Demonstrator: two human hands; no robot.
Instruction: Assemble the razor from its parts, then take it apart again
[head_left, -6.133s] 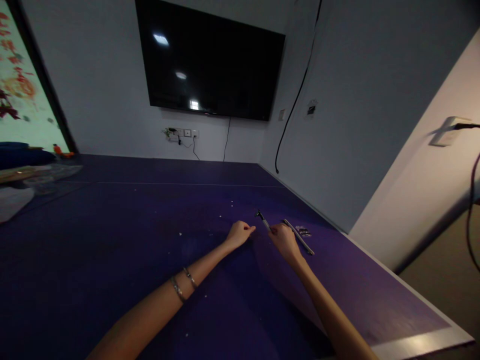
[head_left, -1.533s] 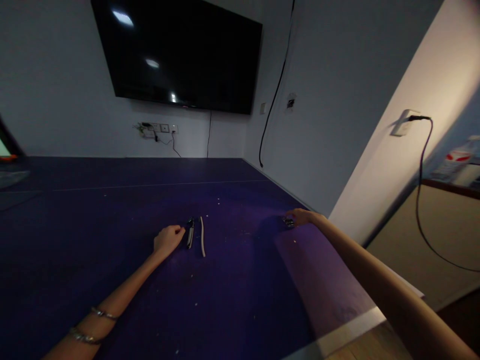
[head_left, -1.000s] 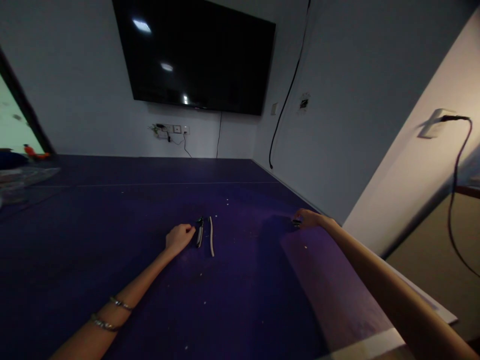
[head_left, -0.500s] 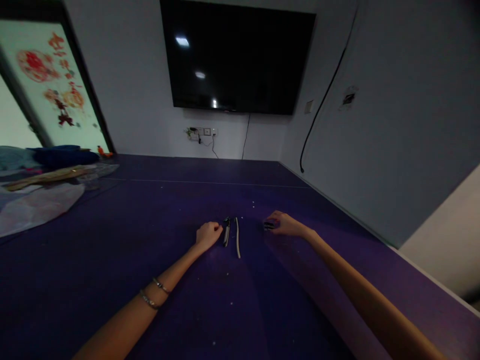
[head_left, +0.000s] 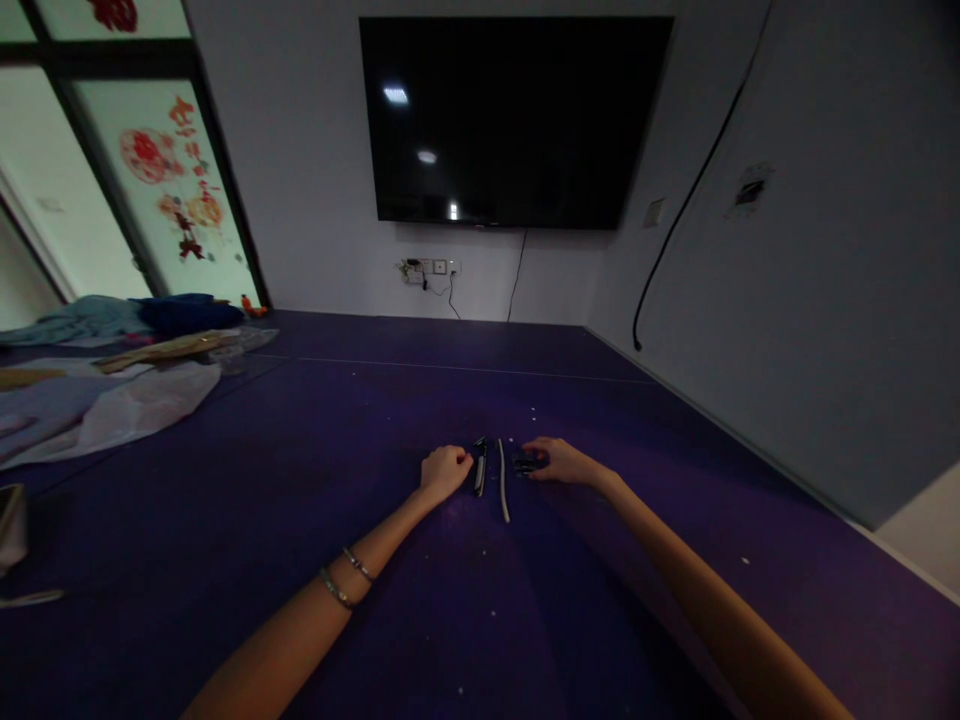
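Note:
My left hand (head_left: 445, 472) rests on the purple surface with its fingers curled closed. Just right of its thumb lies a slim black-and-silver tool (head_left: 481, 472), its exact kind unclear; whether the fingers grip anything is hidden. A thin, pale, slightly bent strip (head_left: 503, 485) lies beside the tool, apart from both hands. On the strip's other side, my right hand (head_left: 564, 462) pinches a small dark object (head_left: 525, 464) with shiny edges, low over the surface. That object is too dark to name.
Purple surface (head_left: 420, 620) carries small white specks. Cloths and plastic sheeting (head_left: 165, 405) lie at the left, with a pale box-like thing (head_left: 11, 525) near the left edge. A television (head_left: 517, 120) hangs on the far wall; a black cable (head_left: 679, 215) dangles at the right.
My right hand has moved left with the small dark object, closer to the pale strip. My left hand, the tool and the strip keep their places; the camera view has turned left.

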